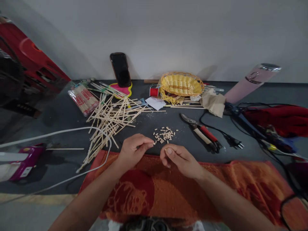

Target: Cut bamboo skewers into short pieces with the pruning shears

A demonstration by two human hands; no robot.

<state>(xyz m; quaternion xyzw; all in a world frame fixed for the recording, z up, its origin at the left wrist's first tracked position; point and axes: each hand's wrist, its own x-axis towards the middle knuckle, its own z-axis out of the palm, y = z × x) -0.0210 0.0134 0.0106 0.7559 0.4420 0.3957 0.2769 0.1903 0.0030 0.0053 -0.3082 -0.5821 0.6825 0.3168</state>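
Observation:
My left hand (134, 148) pinches a short piece of wooden stick (154, 143) between thumb and fingertips, at the near edge of a small pile of cut stick pieces (166, 134). Just right of it, my right hand (181, 158) is closed, its thumb pressed to the curled index finger. What lies in that pinch, if anything, is too small to make out. Both hands hover over the far edge of an orange towel (178, 189). Long thin wooden sticks (113, 115) lie in a loose heap beyond my left hand. Pruning shears (202, 133) rest beyond my right hand.
A yellow wicker basket (182, 85), a red thread spool (154, 92) and a leaning phone (120, 70) stand by the wall. At right are a pink bottle (252, 81) and black cables with a plug (234, 141). A white cord (60, 131) crosses the left side near a purple device (29, 162).

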